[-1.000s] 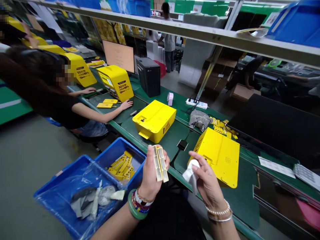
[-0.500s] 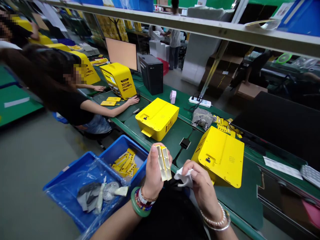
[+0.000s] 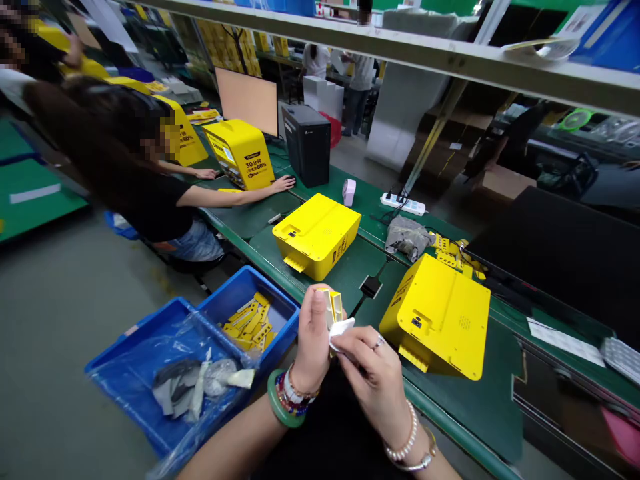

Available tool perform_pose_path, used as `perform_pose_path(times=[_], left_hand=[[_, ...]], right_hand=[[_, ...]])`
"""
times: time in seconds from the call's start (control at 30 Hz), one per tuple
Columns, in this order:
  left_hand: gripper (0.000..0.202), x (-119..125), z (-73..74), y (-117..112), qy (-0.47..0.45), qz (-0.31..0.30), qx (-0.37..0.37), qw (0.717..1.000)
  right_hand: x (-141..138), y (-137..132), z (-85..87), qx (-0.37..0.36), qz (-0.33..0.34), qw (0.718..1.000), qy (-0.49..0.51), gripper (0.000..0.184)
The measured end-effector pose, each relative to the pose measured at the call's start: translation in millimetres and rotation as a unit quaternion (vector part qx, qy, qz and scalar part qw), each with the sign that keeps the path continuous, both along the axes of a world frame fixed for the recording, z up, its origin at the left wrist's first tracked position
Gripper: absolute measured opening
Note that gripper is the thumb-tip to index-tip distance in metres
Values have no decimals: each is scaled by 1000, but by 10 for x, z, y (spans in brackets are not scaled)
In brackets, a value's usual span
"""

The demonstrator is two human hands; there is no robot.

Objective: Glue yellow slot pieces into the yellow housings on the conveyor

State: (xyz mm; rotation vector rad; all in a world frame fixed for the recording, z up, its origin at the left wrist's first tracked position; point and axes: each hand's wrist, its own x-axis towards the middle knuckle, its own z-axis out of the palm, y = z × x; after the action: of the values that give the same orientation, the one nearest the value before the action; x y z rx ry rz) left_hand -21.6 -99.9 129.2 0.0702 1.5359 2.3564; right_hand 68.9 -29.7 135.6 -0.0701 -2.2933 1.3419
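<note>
In the middle foreground my left hand (image 3: pixel 311 340) is closed around yellow plastic pieces (image 3: pixel 336 303) with pale, hollow inner sides. My right hand (image 3: pixel 373 370) pinches a folded white cloth (image 3: pixel 341 330), which lies against the lower part of the pieces and covers some of them. Both hands are close together in front of the bench edge. Just right of them sits a yellow box-shaped unit (image 3: pixel 443 313), with a socket on its upper face and a tab sticking out below. A second yellow unit (image 3: pixel 320 233) lies further back on the bench.
A blue bin (image 3: pixel 207 303) at left holds several yellow pieces; the blue bin (image 3: pixel 125 340) before it contains plastic wrap and grey cloth. A co-worker (image 3: pixel 135 180) sits at left. A black computer tower (image 3: pixel 307 147), a power strip (image 3: pixel 404 203) and a grey bag (image 3: pixel 407 238) stand behind. A shelf beam (image 3: pixel 380 50) crosses above.
My right hand has moved left and brought the white cloth onto the yellow pieces. My left hand still grips them. The co-worker's hand has shifted slightly right.
</note>
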Motion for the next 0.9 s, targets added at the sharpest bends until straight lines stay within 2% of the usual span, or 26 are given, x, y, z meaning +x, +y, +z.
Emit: perform_pose_path(times=[0.07,0.1,0.17,0.23,0.3,0.4,0.5,0.63,0.7,0.8,0.9], left_hand=[[34,4,-25,15,-2,-2,-4,1000],[34,7,-33,24,-6,-6,-3,1000],[34,7,-33,43,-15,-12,9,1000],[34,-11,-14,55,-40,-16,40,998],[33,-52,15,55,-89,-33,83,992],[36,-131,49,33,-199,-109,162,960],[43,-180,55,11,-299,-182,236,907],[45,-177,36,26,-357,-227,305,853],[44,-158,23,58,-367,-240,322,839],[43,-112,11,138,-370,-261,326,830],[42,-33,19,251,-366,-279,326,826]], right_hand=[[-1,29,27,-15,6,999,-41,20],[1,67,46,-48,14,996,-74,16],[15,180,79,-171,29,974,-144,8],[43,315,89,-335,36,926,-169,13],[87,428,69,-480,35,864,-148,19],[174,505,-3,-609,31,784,-116,22],[267,498,-93,-661,29,742,-113,20],[375,485,-216,-677,-17,726,-121,22],[431,496,-276,-671,-45,729,-128,23],[528,527,-348,-679,-53,726,-97,24],[648,581,-394,-724,-68,684,-56,30]])
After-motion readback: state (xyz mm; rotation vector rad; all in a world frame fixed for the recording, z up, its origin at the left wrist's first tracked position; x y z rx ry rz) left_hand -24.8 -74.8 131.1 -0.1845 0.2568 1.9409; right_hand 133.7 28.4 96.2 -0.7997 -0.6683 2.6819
